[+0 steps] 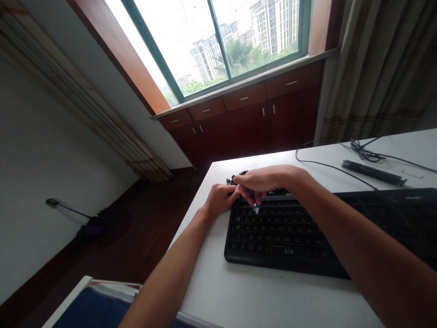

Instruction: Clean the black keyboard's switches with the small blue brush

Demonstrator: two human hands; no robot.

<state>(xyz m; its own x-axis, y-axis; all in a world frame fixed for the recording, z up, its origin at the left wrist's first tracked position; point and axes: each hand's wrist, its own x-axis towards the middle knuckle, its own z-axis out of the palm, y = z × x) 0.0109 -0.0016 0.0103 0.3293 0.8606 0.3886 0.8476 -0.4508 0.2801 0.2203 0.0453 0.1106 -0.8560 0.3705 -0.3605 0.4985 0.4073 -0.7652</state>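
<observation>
A black keyboard lies on the white table, many of its key positions showing no caps. Beyond its upper left corner is a small heap of black pieces, partly covered by my hands. My left hand rests on the table at that corner, its fingers curled and touching my right hand. Above the keyboard's top left edge, my right hand bends downward with closed fingers around a small blue tool, whose pale, brush-like end points at the keys. The tool's other end is hidden.
A black cable runs from the keyboard's back edge to a coiled bundle at the back right. Near it lie a long black bar and a thin bent metal piece. The table's left edge drops to a dark floor.
</observation>
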